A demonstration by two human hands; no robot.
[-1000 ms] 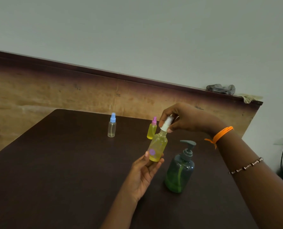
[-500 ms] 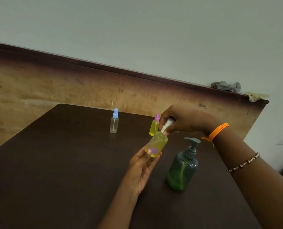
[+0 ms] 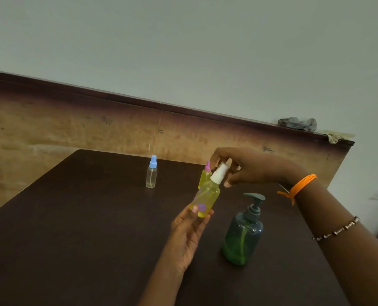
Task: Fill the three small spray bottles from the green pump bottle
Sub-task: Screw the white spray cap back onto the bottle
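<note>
- We held the yellow bottle tilted above the table: our left hand gripped its base, and our right hand pinched its white spray cap.
- It looked full, and so did the pink-capped bottle just behind it.
- The blue-capped bottle looked empty, so we judged one filling remained.
- The green pump bottle stood near, on the right.
- Behind the dark table were a wooden panel and a pale wall.
</note>
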